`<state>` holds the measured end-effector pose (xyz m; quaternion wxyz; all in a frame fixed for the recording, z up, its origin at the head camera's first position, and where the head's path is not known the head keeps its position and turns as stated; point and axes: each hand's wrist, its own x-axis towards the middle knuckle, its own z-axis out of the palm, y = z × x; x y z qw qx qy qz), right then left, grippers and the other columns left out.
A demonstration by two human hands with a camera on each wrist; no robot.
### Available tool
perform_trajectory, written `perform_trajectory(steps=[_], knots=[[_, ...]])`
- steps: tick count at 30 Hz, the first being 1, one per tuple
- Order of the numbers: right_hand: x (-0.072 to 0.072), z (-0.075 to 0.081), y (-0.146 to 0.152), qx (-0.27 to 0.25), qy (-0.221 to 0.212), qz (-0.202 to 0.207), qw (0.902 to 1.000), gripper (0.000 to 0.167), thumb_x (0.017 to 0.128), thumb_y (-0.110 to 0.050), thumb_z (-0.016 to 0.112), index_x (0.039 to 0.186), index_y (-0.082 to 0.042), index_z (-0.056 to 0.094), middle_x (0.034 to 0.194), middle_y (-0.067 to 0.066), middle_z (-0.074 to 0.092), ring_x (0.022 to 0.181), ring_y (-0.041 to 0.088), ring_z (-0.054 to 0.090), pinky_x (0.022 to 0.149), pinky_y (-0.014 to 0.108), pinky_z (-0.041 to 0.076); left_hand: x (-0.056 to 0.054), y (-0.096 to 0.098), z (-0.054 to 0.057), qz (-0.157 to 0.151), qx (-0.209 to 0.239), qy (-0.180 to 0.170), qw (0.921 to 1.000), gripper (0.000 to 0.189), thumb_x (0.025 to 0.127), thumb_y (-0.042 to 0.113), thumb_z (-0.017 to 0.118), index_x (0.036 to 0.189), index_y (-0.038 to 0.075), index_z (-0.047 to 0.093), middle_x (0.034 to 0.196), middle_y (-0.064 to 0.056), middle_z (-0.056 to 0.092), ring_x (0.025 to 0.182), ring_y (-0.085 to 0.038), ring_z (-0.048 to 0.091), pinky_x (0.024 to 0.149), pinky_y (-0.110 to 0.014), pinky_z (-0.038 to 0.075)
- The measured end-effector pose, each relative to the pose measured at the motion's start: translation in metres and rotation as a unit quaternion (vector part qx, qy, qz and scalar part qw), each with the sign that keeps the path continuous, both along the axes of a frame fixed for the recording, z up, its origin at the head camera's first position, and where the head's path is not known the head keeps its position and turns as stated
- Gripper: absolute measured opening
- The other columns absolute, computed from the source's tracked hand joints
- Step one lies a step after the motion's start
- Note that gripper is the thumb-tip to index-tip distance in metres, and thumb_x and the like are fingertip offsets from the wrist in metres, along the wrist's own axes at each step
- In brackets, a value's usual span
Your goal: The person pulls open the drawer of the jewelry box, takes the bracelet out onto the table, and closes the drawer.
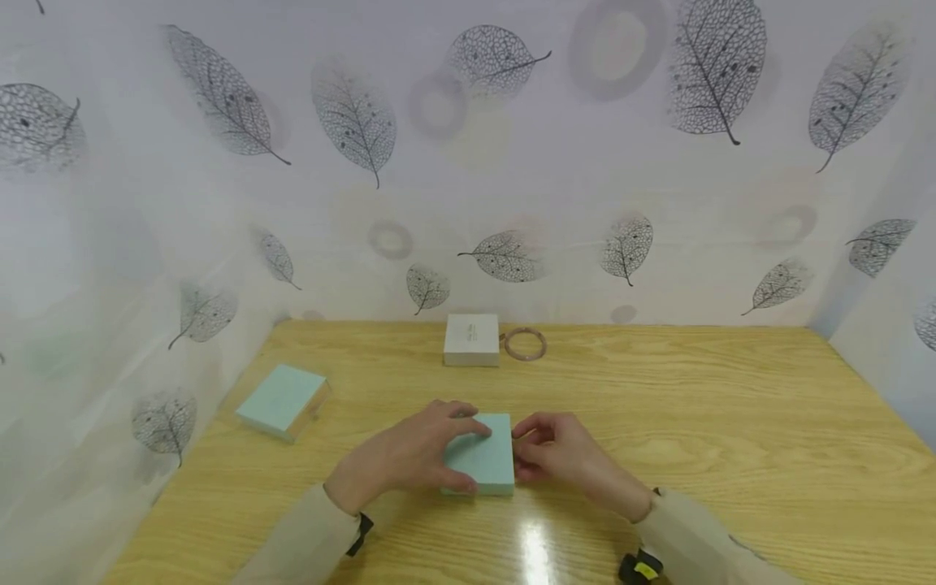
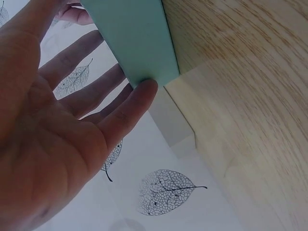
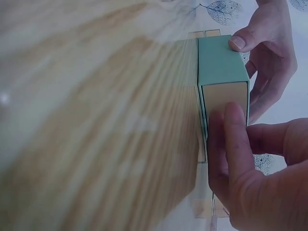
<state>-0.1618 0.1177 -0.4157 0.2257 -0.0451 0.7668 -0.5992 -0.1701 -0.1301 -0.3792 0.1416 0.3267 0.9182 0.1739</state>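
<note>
A light green box [image 1: 491, 465] lies flat on the wooden table, its beige end [image 3: 226, 98] facing right. My left hand [image 1: 420, 451] holds it from the left, with the thumb at the near edge and the other fingers over its top and far edge. At the beige end, the thumb and fingers of my right hand [image 1: 566, 455] are bent together, fingertips right against that face. Anything between those fingertips is hidden. In the left wrist view, a finger bends over the box's green side [image 2: 139, 43].
A second light green box [image 1: 283, 396] with a beige side lies at the table's left. Toward the back stand a white box [image 1: 471, 340] and, beside it, a pinkish ring [image 1: 526, 344]. A leaf-patterned curtain [image 1: 512, 187] borders the table [image 1: 695, 406] behind and at the sides.
</note>
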Motion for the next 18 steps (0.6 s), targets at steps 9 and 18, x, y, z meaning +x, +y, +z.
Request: perform_trajectory(steps=[9,18], knots=[[0.0027,0.0001,-0.0048,-0.003,-0.005,-0.023,0.9997,0.033,0.097,-0.002,0.065,0.128,0.007,0.058,0.101,0.017,0.068,0.079,0.016,0.072,0.074,0.032,0.065,-0.001,-0.0002,0.0004,-0.005,-0.003,-0.004,1.0,0.065,0.084,0.046,0.082,0.14,0.021,0.062,0.157,-0.012,0.047,0.143,-0.034,0.047,0.116,-0.05,0.045],[0.005,-0.0027,-0.006,-0.014,0.006,-0.024,0.9996,0.037,0.096,0.006,0.062,0.132,0.008,0.055,0.098,0.015,0.063,0.077,0.016,0.072,0.072,0.03,0.065,-0.0003,0.0002,0.0017,-0.006,0.001,-0.001,1.0,0.064,0.083,0.045,0.084,0.138,0.02,0.064,0.156,-0.012,0.048,0.141,-0.034,0.048,0.115,-0.05,0.046]])
